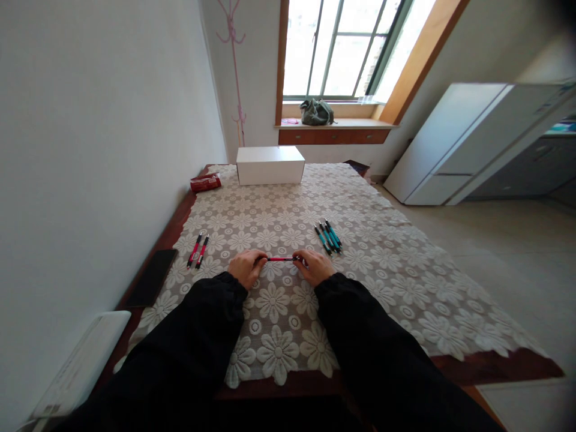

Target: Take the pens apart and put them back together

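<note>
A red and black pen (279, 259) lies crosswise between my two hands, just over the floral tablecloth (279, 354). Its left end is pinched in the fingers of my left hand (246, 268). The fingers of my right hand (314, 267) close on the other end, and they partly hide it. To the left, two red and black pens (198, 251) rest side by side on the cloth. Several teal and black pens (329, 237) form a slanted group beyond my right hand.
A white box (270, 166) stands at the table's far end, with a red packet (206, 182) to its left. Along the left edge lie a dark flat slab (153, 278) and a white device (83, 363). A white refrigerator (454, 138) stands off to the right.
</note>
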A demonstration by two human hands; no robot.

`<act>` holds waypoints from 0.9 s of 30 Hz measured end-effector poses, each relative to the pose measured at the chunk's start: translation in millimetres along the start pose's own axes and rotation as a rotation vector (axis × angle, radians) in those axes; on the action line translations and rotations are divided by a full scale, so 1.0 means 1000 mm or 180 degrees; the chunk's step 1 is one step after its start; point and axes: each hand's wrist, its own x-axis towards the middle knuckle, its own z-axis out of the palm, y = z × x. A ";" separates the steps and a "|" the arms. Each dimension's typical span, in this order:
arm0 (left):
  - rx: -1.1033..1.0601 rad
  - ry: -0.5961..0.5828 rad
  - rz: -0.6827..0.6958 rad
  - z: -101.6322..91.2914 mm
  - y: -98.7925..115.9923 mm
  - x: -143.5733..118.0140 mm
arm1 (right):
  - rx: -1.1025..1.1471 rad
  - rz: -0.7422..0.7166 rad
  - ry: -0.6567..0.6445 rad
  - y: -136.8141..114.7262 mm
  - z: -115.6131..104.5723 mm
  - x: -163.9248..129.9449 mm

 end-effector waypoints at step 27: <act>-0.0108 -0.0048 0.0086 0.002 -0.003 0.002 | 0.0176 0.0489 -0.0172 0.001 0.001 0.002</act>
